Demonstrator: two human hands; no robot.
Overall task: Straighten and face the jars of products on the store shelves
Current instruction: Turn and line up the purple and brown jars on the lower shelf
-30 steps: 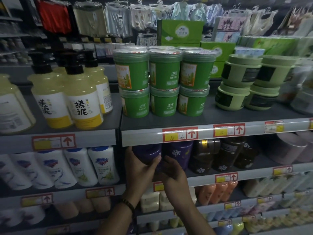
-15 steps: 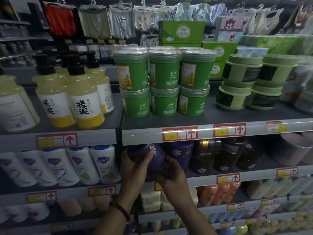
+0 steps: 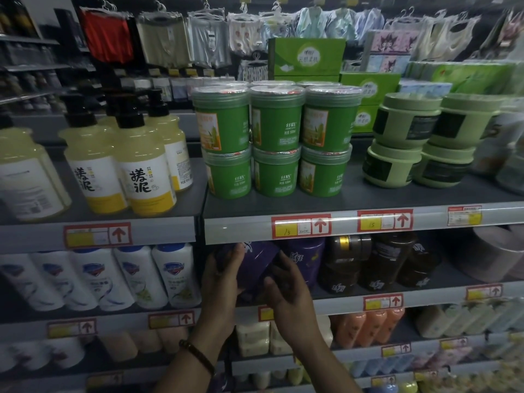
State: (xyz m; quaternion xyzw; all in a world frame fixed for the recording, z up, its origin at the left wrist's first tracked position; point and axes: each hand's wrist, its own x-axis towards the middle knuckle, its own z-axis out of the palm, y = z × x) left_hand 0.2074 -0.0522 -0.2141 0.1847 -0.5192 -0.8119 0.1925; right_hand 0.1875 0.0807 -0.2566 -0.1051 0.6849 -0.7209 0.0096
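Observation:
A purple jar (image 3: 255,265) is tilted at the left end of the second shelf, just under the upper shelf's edge. My left hand (image 3: 222,275) grips its left side, with the thumb curled over the lid end. On the jar's lower right side my right hand (image 3: 286,290) holds it with curled fingers. A second purple jar (image 3: 307,258) stands upright right beside it. Dark brown jars (image 3: 377,262) follow to the right. Green jars (image 3: 276,140) are stacked two high on the shelf above.
Pale green tubs (image 3: 422,140) sit right of the green jars. Yellow pump bottles (image 3: 141,160) fill the upper left shelf, white bottles (image 3: 127,276) the shelf below them. The grey shelf edge (image 3: 241,231) with red price tags hangs close over my hands. Soaps and orange bottles (image 3: 368,326) lie lower down.
The purple jar has come forward off the shelf and tipped over between my hands. My left thumb has shifted up onto its lid end.

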